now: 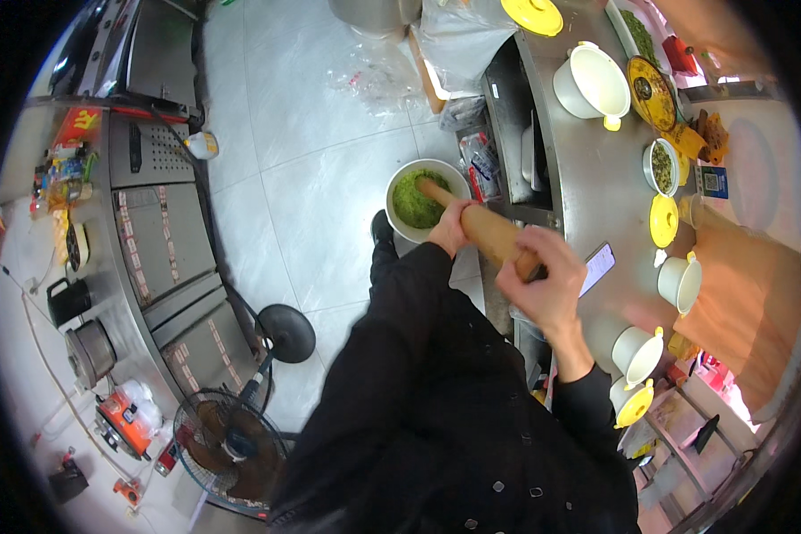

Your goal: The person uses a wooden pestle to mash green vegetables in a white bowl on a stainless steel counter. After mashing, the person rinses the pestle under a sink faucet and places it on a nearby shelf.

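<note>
A thick wooden pestle [490, 233] slants down into a white bucket [464, 185] on the floor, its narrow end in a green mashed mixture [415, 203]. My left hand [451, 228] grips the pestle near its middle, just over the bucket's rim. Around the thick upper end, my right hand [545, 274] is closed, beside the steel counter. A black shoe [382, 227] is close to the bucket's lower left side.
Along the right, a steel counter [581, 193] holds a phone [597, 269], several white pots with yellow lids, and a bowl of green bits [661, 168]. A standing fan [230, 447] is at lower left, near steel refrigerated cabinets [163, 240]. Plastic bags [380, 83] lie on the floor beyond the bucket.
</note>
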Demonstrator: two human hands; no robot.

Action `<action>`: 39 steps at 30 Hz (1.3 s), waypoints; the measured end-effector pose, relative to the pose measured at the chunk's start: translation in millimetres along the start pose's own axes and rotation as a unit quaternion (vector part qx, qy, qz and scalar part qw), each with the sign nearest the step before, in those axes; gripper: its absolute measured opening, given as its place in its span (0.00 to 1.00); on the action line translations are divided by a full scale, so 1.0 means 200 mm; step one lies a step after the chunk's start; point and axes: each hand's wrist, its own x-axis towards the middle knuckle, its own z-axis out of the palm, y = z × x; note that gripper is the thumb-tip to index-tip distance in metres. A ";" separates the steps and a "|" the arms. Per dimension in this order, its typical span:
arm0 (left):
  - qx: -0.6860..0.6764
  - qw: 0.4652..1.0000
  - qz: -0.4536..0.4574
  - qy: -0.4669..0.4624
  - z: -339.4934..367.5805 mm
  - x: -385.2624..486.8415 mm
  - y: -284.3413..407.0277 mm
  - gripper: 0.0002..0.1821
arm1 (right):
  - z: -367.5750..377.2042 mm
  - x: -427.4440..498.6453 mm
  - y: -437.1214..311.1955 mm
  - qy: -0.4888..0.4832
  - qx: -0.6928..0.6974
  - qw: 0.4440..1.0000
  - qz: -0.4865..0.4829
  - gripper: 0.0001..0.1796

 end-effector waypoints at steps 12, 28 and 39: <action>0.001 0.998 -0.069 0.001 0.01 -0.22 -0.01 0.16 | -0.09 -0.03 -0.18 0.012 -0.004 0.998 -0.068 0.18; 0.005 1.000 -0.013 0.008 -0.05 -0.15 0.11 0.15 | 0.01 0.01 -0.32 0.011 -0.029 0.993 -0.115 0.18; 0.028 0.999 -0.043 0.002 -0.06 -0.07 0.02 0.16 | 0.05 0.02 -0.33 0.023 -0.055 0.992 -0.113 0.15</action>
